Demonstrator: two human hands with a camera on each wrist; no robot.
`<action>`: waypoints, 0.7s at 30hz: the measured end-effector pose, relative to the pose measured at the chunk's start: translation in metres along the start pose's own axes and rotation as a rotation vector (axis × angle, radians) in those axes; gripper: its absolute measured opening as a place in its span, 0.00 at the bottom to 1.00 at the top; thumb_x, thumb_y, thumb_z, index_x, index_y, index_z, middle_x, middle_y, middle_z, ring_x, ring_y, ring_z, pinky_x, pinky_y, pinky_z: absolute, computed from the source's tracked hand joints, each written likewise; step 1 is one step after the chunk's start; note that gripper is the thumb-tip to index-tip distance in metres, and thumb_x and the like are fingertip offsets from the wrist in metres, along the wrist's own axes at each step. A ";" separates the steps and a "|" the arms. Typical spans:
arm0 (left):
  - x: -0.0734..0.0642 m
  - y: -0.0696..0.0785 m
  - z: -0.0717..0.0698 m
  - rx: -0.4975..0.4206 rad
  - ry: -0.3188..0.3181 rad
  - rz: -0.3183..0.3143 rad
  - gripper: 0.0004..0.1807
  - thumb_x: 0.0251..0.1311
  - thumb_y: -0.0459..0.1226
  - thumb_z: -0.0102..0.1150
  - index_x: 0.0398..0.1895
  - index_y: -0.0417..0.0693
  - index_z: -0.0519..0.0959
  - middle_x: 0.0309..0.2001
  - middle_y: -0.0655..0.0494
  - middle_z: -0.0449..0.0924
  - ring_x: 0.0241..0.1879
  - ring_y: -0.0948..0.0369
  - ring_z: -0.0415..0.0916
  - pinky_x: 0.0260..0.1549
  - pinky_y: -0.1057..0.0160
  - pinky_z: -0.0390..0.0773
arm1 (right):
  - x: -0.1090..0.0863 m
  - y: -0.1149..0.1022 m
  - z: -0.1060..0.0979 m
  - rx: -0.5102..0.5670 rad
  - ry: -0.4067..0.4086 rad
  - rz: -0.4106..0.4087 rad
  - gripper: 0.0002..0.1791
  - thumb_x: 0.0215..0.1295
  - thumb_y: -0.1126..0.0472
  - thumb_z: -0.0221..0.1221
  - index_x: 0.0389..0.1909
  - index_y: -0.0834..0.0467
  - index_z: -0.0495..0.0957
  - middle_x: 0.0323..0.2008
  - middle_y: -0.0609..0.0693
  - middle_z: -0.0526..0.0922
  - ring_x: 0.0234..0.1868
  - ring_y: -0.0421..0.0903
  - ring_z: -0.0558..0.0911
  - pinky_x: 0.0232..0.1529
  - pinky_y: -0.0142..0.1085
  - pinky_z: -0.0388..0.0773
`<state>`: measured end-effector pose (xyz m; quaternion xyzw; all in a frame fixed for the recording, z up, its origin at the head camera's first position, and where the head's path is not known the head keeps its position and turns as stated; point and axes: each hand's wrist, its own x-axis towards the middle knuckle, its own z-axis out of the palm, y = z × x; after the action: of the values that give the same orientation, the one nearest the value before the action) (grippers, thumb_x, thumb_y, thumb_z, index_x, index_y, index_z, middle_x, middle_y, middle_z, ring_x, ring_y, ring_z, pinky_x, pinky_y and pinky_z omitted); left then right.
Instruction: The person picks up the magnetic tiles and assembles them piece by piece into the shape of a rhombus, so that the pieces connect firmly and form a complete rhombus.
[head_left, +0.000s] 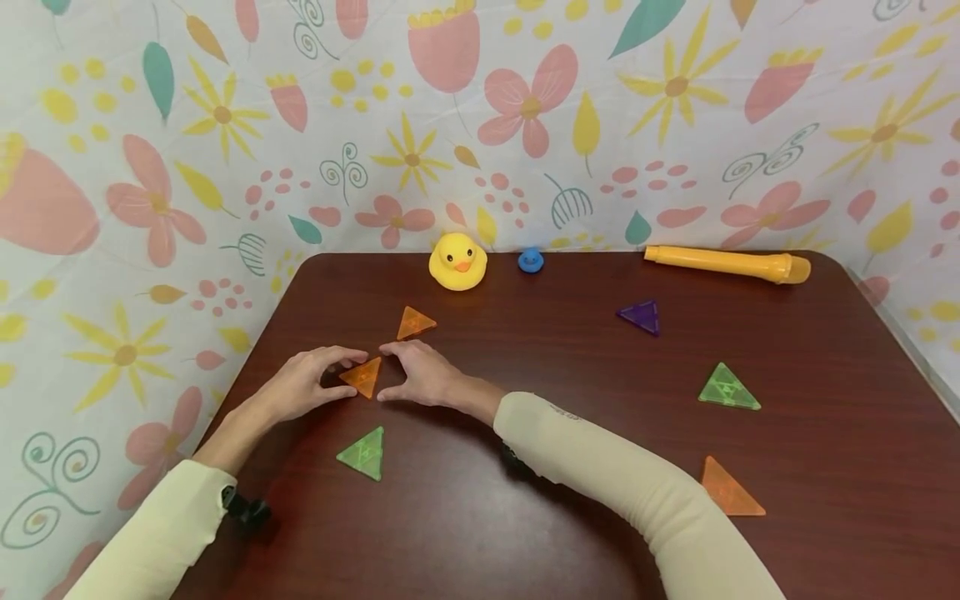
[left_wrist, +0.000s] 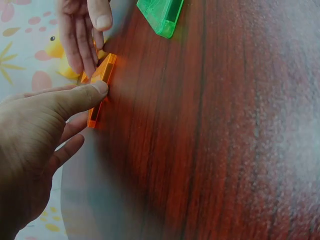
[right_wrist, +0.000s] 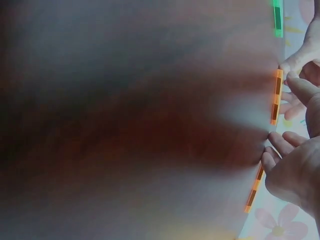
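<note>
An orange triangular tile [head_left: 363, 377] lies on the table between my two hands. The left hand [head_left: 302, 383] pinches it, with the thumb at the near corner and fingers at the far left side; in the left wrist view the thumb overlaps the edge of the orange tile [left_wrist: 108, 67]. Facing it from the right, the right hand [head_left: 423, 375] has its thumb and fingers spread, a small gap from the tile, holding nothing. A second orange triangular tile [head_left: 415, 323] lies just beyond the hands. Nearer to me is a green triangular tile [head_left: 365, 454].
At the back stand a yellow duck [head_left: 457, 262] and a small blue duck [head_left: 531, 260]. A yellow toy microphone [head_left: 726, 262] lies back right. On the right are purple [head_left: 642, 317], green [head_left: 727, 389] and orange [head_left: 729, 490] triangular tiles, the last partly behind my sleeve.
</note>
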<state>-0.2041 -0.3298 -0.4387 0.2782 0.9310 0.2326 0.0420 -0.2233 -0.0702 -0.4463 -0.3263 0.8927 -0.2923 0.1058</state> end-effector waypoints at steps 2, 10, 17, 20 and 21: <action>0.001 0.001 0.000 -0.005 -0.002 0.006 0.31 0.61 0.34 0.79 0.68 0.46 0.80 0.60 0.51 0.84 0.55 0.54 0.82 0.54 0.47 0.83 | 0.001 -0.001 0.003 -0.010 0.011 0.015 0.44 0.66 0.44 0.74 0.78 0.58 0.69 0.73 0.51 0.75 0.76 0.50 0.69 0.74 0.43 0.67; 0.004 0.003 0.000 -0.016 0.006 0.022 0.29 0.59 0.33 0.79 0.65 0.45 0.81 0.57 0.54 0.85 0.50 0.57 0.82 0.50 0.51 0.84 | 0.001 -0.003 0.007 -0.036 0.047 0.016 0.43 0.64 0.44 0.75 0.76 0.57 0.72 0.72 0.50 0.77 0.75 0.49 0.70 0.73 0.41 0.68; 0.008 0.006 0.003 -0.047 0.008 0.013 0.29 0.60 0.33 0.79 0.65 0.45 0.82 0.57 0.55 0.85 0.49 0.59 0.82 0.50 0.52 0.84 | 0.001 -0.005 0.007 -0.082 0.055 -0.003 0.43 0.64 0.44 0.76 0.75 0.58 0.73 0.70 0.51 0.78 0.74 0.50 0.71 0.72 0.42 0.70; 0.009 0.008 0.004 -0.058 0.009 0.010 0.29 0.59 0.33 0.79 0.64 0.45 0.82 0.57 0.55 0.85 0.49 0.59 0.82 0.50 0.52 0.84 | 0.001 -0.005 0.008 -0.097 0.066 -0.006 0.42 0.64 0.45 0.75 0.74 0.58 0.74 0.70 0.51 0.78 0.73 0.49 0.72 0.72 0.41 0.70; 0.010 0.008 0.004 -0.060 0.009 0.010 0.29 0.59 0.33 0.79 0.64 0.45 0.82 0.57 0.55 0.85 0.49 0.58 0.82 0.50 0.52 0.84 | 0.001 -0.005 0.008 -0.101 0.070 -0.008 0.41 0.64 0.45 0.75 0.73 0.58 0.74 0.69 0.51 0.79 0.73 0.49 0.72 0.72 0.40 0.71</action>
<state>-0.2074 -0.3170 -0.4378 0.2805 0.9223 0.2620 0.0452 -0.2183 -0.0779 -0.4499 -0.3244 0.9081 -0.2585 0.0567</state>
